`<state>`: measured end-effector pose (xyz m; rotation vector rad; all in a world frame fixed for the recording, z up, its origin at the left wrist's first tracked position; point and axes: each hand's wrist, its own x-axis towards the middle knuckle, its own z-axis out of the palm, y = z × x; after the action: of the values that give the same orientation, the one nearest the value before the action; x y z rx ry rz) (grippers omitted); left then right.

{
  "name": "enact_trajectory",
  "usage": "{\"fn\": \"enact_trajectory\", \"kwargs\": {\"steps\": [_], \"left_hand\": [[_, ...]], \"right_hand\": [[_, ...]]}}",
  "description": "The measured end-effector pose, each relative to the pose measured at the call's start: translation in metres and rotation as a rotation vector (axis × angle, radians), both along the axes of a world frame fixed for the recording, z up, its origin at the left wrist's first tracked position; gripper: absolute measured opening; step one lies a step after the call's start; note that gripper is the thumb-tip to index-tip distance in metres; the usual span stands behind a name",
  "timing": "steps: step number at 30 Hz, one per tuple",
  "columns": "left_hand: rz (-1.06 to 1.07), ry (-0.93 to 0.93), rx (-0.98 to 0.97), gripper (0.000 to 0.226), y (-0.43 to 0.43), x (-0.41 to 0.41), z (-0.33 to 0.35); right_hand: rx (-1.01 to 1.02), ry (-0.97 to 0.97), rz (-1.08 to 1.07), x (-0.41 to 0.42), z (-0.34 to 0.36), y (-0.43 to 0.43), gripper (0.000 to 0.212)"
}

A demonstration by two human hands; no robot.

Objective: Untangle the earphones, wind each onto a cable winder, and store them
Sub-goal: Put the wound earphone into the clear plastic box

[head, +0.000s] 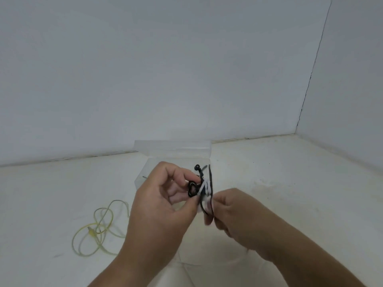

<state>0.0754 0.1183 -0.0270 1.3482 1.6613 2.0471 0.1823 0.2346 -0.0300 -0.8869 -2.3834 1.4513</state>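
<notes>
Hands both raised over the white tabletop (269,183), meeting near frame centre, in front of a clear plastic box (141,181).

Left hand (163,204): thumb and fingers curled, pinching a small coil of the black earphones (192,188). One black earbud (196,167) sticks up above the fingers.

Right hand (234,214): fingers curled in, fingertips pinching the black cord just below and beside the white cable winder (205,188). This hand is motion-blurred, so the exact finger placement is not clear.

White cable winder sits between the two hands, with black cord crossing it and a black strand running down its right side. Whether the cord is wound round it or only lying against it cannot be told.

Clear plastic box stands on the tabletop behind the hands, its lid (172,148) open and tipped back toward the wall (145,79). A short line of dark print (144,177) shows on the box's left side; too small to read.

Yellow earphones (99,224) lie in loose overlapping loops on the tabletop, left of the left hand and apart from the box, with a yellow plug (91,232) near the middle of the loops.

No brand name is legible anywhere.
</notes>
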Motion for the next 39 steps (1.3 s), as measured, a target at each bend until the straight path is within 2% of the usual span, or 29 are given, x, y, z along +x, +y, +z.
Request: {"fn": "enact_trajectory", "kwargs": {"steps": [3,9,14,18,22,26,28,33,39], "left_hand": [[0.080,-0.008,0.008,0.054,0.001,-0.005,0.002],[0.152,-0.004,-0.036,0.041,0.003,-0.012,-0.001],[0.325,0.158,-0.110,0.045,0.004,-0.016,-0.006],[0.365,0.309,-0.185,0.052,0.003,-0.015,-0.007],[0.303,0.413,-0.237,0.048,0.004,-0.013,-0.008],[0.233,0.454,-0.257,0.055,0.003,-0.013,-0.008],[0.196,0.436,-0.267,0.058,0.002,-0.012,-0.007],[0.045,0.331,-0.231,0.048,0.000,-0.007,-0.006],[-0.112,0.158,-0.137,0.030,0.001,-0.002,-0.002]], "right_hand": [[0.042,-0.078,0.130,-0.001,0.001,-0.009,0.041],[0.125,0.000,0.158,0.004,0.011,-0.010,0.041],[0.151,0.070,0.232,0.006,0.013,-0.011,0.036],[0.162,0.201,0.233,0.009,0.018,-0.011,0.026],[-0.003,0.389,0.075,0.014,0.022,-0.003,0.030],[-0.265,0.445,-0.022,0.020,0.027,0.006,0.032],[-0.311,0.477,-0.086,0.022,0.028,0.011,0.033],[0.075,0.419,-0.277,0.019,0.022,0.017,0.027],[0.061,0.345,-0.322,0.014,0.015,0.018,0.032]]}}
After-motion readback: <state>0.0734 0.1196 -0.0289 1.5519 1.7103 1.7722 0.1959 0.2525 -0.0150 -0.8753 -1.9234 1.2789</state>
